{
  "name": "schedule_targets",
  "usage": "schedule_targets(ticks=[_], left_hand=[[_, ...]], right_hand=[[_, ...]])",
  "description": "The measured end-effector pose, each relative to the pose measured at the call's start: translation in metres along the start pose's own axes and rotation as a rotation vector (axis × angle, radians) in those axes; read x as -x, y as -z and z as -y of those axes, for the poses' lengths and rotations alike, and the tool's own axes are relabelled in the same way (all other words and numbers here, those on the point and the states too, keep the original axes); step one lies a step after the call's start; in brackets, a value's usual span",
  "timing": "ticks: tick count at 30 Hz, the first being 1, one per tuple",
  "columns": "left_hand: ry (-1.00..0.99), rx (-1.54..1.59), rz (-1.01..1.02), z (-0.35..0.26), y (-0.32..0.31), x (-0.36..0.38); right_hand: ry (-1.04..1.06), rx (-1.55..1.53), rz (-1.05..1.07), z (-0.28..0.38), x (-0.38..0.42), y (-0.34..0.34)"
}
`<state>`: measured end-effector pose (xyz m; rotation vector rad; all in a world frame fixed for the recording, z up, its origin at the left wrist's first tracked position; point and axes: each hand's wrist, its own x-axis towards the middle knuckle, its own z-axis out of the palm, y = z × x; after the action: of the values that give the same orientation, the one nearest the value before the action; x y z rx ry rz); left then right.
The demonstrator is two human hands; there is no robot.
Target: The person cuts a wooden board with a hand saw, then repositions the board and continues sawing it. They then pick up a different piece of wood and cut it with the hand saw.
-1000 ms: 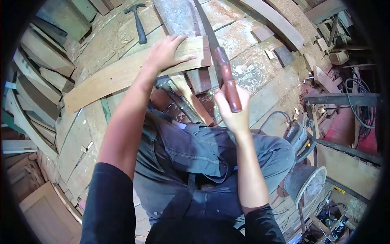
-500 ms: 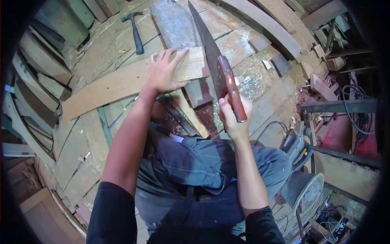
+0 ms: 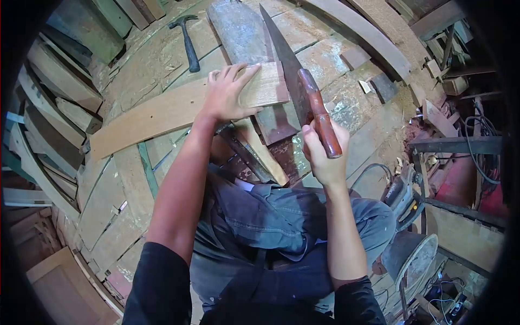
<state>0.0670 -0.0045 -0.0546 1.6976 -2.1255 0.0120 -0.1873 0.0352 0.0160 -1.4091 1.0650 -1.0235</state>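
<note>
My left hand (image 3: 225, 95) lies with fingers spread on a long, slightly curved wooden board (image 3: 146, 120), near its right end. Small dark holes dot the board's face. In my right hand (image 3: 326, 154) is a handsaw with a worn red-brown handle (image 3: 322, 116), the fingers wrapped round it. The saw's broad grey blade (image 3: 284, 51) points away from me and tapers toward its tip. It runs right by the board's cut end. Beneath the board rests a thick grey plank (image 3: 238, 32). Under my left wrist lies a narrower piece of wood (image 3: 268, 157).
A claw hammer (image 3: 188, 43) lies beyond the board. Curved wooden pieces (image 3: 49, 116) stack up on the left, and another curved beam (image 3: 357, 35) lies at the far right. Small wood blocks (image 3: 383, 86) are scattered nearby. By my right knee are a power tool (image 3: 403, 197) and a bucket (image 3: 414, 260).
The whole view has shifted slightly, so things sit a little farther right. My right hand has moved the saw handle slightly rightward; my left hand stays on the board.
</note>
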Motion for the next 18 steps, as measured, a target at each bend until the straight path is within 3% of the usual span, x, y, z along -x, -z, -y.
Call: schedule_targets(ticks=[9,13,18], left_hand=[[0.041,-0.003,0.040,0.002,0.000,-0.002],[0.089,0.053,0.111,0.008,0.001,-0.005],[0.066,0.034,0.099,0.003,0.005,-0.001]], right_hand=[[-0.021,0.008,-0.015,-0.030,0.015,0.006],[0.234,0.320,0.039,-0.028,0.045,0.002],[0.005,0.327,0.005,-0.015,0.101,0.011]])
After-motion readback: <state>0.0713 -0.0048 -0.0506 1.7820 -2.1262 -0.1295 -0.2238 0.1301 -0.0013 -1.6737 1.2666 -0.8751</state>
